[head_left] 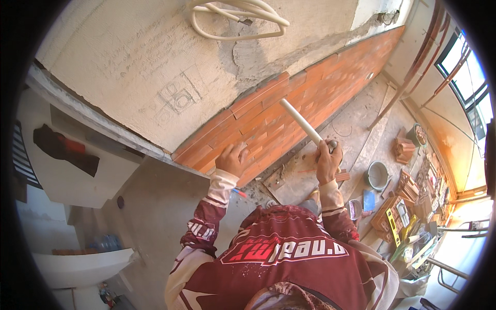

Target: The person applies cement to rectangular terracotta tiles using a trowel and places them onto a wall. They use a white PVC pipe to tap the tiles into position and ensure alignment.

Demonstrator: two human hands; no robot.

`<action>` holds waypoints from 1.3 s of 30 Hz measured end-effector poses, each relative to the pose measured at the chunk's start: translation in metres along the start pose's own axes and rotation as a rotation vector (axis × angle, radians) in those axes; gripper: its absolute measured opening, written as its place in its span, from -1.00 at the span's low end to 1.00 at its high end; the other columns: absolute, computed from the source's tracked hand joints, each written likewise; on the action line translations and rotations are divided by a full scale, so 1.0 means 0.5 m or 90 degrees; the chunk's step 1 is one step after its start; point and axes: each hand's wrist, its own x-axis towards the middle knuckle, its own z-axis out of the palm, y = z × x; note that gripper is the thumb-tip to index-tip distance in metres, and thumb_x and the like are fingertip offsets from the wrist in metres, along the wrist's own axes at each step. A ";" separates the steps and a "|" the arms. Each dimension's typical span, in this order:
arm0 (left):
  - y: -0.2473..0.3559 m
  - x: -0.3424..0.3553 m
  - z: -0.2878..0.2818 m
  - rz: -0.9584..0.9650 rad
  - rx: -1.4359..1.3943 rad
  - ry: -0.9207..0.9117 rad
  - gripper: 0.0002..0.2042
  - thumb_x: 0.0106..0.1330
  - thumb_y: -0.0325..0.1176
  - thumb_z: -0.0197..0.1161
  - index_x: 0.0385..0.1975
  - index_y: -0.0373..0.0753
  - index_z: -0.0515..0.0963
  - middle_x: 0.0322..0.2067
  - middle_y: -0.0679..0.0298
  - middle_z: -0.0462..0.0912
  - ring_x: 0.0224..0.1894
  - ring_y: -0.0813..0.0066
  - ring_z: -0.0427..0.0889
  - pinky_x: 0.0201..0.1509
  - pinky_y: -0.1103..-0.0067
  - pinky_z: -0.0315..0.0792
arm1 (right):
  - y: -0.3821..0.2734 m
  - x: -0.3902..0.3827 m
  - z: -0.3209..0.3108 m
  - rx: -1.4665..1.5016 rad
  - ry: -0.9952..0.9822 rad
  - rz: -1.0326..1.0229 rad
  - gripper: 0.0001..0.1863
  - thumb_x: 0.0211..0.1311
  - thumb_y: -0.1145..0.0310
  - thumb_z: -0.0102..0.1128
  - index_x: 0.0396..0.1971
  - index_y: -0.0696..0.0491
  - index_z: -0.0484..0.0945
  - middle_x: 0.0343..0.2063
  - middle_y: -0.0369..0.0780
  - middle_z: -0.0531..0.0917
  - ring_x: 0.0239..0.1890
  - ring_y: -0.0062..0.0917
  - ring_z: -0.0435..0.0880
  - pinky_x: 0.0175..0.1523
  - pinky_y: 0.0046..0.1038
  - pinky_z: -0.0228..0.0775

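A low wall faced with orange brick tiles (305, 101) runs in front of me. My left hand (232, 159) is up against or just in front of its near end; its fingers are loosely bent and apart, and nothing shows in them. My right hand (329, 163) is closed round the lower end of a white tube (300, 120), which slants up and to the left across the tiled face. A small rounded grey part shows by that hand's fingers; I cannot make out whether it belongs to the tube.
Above the tiles is bare plaster with pencil marks and a coiled cream hose (240, 20). To the right on the floor are a grey bucket (377, 175), stacked tiles (405, 150), a yellow spirit level (393, 227) and a blue sheet (368, 200). Reddish poles (408, 77) stand farther back.
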 end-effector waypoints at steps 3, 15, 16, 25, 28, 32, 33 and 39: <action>-0.045 -0.073 0.034 -0.037 -0.031 0.012 -0.70 0.21 -0.32 0.29 -0.10 -0.29 0.60 -0.31 0.10 0.60 -0.28 0.07 0.62 -0.22 0.32 0.50 | 0.007 -0.007 -0.001 0.018 -0.043 0.026 -0.89 0.30 0.44 0.14 -0.36 0.12 0.41 -0.65 -0.35 0.46 -0.69 -0.73 0.39 -0.60 -0.66 0.18; -0.180 -0.197 0.008 -0.290 -0.054 0.059 -0.74 0.15 -0.30 0.31 -0.23 -0.33 0.64 -0.45 0.06 0.62 -0.38 0.11 0.62 -0.24 0.33 0.49 | 0.017 -0.017 0.050 0.009 -0.083 0.046 -0.90 0.28 0.43 0.14 -0.36 0.09 0.41 -0.64 -0.35 0.46 -0.71 -0.73 0.40 -0.62 -0.66 0.20; -0.183 -0.201 0.012 -0.283 -0.053 0.060 -0.74 0.15 -0.30 0.30 -0.24 -0.33 0.64 -0.43 0.05 0.63 -0.38 0.11 0.62 -0.24 0.33 0.49 | 0.021 -0.016 0.049 0.029 -0.080 0.052 -0.90 0.28 0.44 0.14 -0.36 0.10 0.41 -0.64 -0.35 0.46 -0.71 -0.72 0.40 -0.62 -0.66 0.20; -0.184 -0.209 0.041 -0.304 -0.093 0.036 -0.73 0.16 -0.30 0.29 -0.24 -0.37 0.63 -0.33 0.02 0.67 -0.35 0.16 0.64 -0.20 0.38 0.51 | 0.039 -0.010 0.044 0.000 -0.069 0.036 -0.90 0.27 0.42 0.12 -0.39 0.09 0.41 -0.64 -0.35 0.45 -0.72 -0.71 0.41 -0.64 -0.66 0.18; -0.180 -0.203 0.042 -0.303 -0.089 0.047 -0.72 0.17 -0.29 0.29 -0.23 -0.37 0.63 -0.32 0.03 0.66 -0.35 0.20 0.63 -0.20 0.40 0.50 | 0.028 -0.020 0.053 0.003 -0.072 0.049 -0.91 0.27 0.40 0.11 -0.37 0.08 0.42 -0.61 -0.34 0.45 -0.71 -0.72 0.40 -0.64 -0.66 0.19; -0.174 -0.197 0.034 -0.307 -0.093 0.051 -0.73 0.17 -0.30 0.27 -0.23 -0.37 0.63 -0.34 0.04 0.63 -0.36 0.23 0.61 -0.22 0.43 0.49 | 0.042 -0.016 0.037 0.029 -0.052 0.076 -0.92 0.26 0.41 0.12 -0.36 0.06 0.42 -0.60 -0.35 0.43 -0.73 -0.73 0.34 -0.65 -0.68 0.19; -0.177 -0.192 0.030 -0.313 -0.095 0.064 -0.72 0.17 -0.30 0.27 -0.22 -0.37 0.63 -0.36 0.05 0.63 -0.36 0.24 0.61 -0.23 0.44 0.49 | 0.050 -0.015 0.039 0.014 -0.064 0.077 -0.92 0.26 0.41 0.11 -0.36 0.06 0.42 -0.59 -0.36 0.42 -0.72 -0.74 0.33 -0.65 -0.68 0.19; -0.165 -0.157 -0.005 -0.346 -0.115 0.160 -0.77 0.15 -0.36 0.30 -0.23 -0.33 0.63 -0.41 0.08 0.62 -0.39 0.22 0.61 -0.30 0.39 0.48 | 0.042 -0.037 0.047 0.052 -0.091 0.110 -0.93 0.26 0.43 0.11 -0.39 0.06 0.42 -0.62 -0.35 0.43 -0.74 -0.71 0.37 -0.67 -0.67 0.18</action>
